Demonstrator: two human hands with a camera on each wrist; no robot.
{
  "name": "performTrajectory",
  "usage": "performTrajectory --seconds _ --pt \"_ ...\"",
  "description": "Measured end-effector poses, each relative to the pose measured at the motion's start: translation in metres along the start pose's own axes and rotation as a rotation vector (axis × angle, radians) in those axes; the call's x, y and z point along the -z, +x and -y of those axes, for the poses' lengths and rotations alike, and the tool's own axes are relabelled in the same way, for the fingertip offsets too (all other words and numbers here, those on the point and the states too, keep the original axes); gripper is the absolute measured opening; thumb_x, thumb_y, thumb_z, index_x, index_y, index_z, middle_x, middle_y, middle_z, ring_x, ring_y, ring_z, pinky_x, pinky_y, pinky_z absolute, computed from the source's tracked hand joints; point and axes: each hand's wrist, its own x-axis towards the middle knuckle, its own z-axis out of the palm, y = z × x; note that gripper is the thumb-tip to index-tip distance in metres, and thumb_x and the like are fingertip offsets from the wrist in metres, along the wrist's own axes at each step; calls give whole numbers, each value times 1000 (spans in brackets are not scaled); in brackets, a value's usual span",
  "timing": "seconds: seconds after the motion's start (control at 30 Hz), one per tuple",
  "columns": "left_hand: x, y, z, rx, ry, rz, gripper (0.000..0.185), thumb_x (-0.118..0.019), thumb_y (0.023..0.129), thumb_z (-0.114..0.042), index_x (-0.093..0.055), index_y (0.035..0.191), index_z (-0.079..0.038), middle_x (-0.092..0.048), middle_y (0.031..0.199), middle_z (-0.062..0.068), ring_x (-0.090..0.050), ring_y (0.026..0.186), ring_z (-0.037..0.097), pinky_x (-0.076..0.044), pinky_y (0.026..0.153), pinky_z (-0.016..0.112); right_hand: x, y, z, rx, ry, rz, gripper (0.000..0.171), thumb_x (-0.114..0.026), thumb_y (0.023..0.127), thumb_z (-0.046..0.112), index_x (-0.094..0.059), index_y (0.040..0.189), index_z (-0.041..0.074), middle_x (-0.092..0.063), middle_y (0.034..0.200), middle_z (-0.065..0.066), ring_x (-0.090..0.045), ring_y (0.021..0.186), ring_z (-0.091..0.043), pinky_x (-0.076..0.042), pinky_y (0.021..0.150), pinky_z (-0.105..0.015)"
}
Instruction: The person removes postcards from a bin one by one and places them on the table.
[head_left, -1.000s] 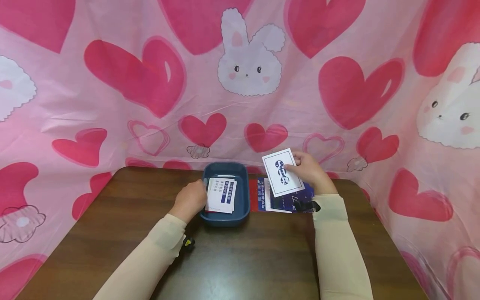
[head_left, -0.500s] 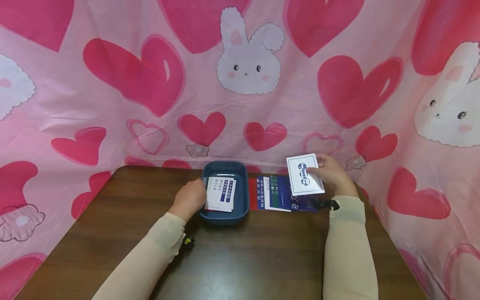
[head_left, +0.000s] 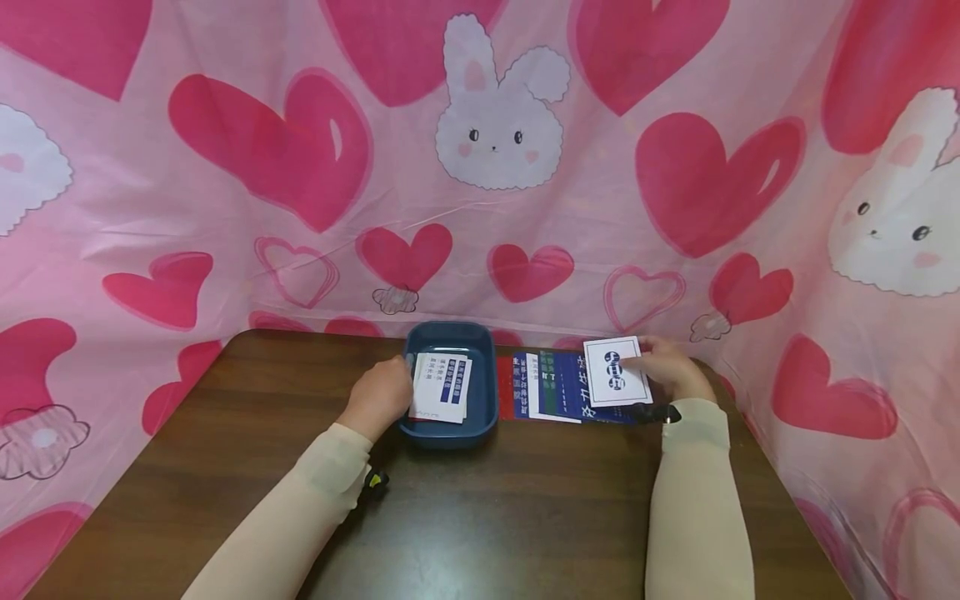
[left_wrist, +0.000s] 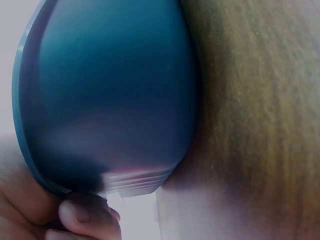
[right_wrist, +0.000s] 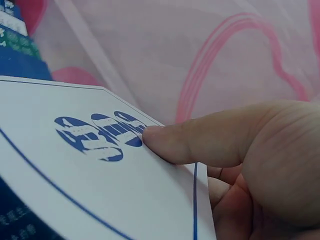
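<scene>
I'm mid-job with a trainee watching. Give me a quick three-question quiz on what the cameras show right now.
1. True or false: the right hand pinches the white card with a blue emblem, thumb on its printed face.
2. Which thing does the left hand hold? A) the dark blue plastic tray, at its left rim B) the row of overlapping coloured cards C) nothing
3. Fill in: the white card with a blue emblem is over the ____ end of the row of overlapping coloured cards on the brown wooden table.

Key
1. True; the right wrist view shows the thumb on the face, fingers below.
2. A; printed white cards lie inside the tray.
3. Right.
</scene>
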Motion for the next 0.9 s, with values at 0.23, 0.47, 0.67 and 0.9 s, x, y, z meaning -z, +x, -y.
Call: performTrajectory --seconds 0.23,0.47,0.67,0.9 --pt "0 2 1 -1 -3 4 40 -71 109 -20 -66 141 4 -77 118 22 -71 85 30 -72 77 49 -8 6 -10 -18 -30 4 73 -78 108 23 -44 167 -4 -75 137 -26 -80 102 -25 -72 89 -39" --pt "0 1 2 -4 -10 1 39 -73 108 -19 -66 139 4 -77 117 22 -72 84 30 -72 78 50 -12 9 -13 -61 -98 -7 66 -85 103 26 -56 154 -5 -76 132 -27 -82 102 -31 -72 90 -45" --pt "0 1 2 3 -7 8 40 -73 108 -20 -66 140 4 -77 117 21 -72 84 29 -73 79 50 -19 8 -8 -90 -196 -58 50 -86 100 20 -68 137 -8 -82 116 -23 -81 94 -29 -71 85 -43" --pt "1 1 0 0 -4 8 40 -73 108 -20 -66 140 4 -77 116 21 -72 81 28 -73 75 48 -25 -2 5 -119 -397 -124 41 -89 96 22 -76 123 -7 -75 105 -22 -68 93 -37 -66 84 -48"
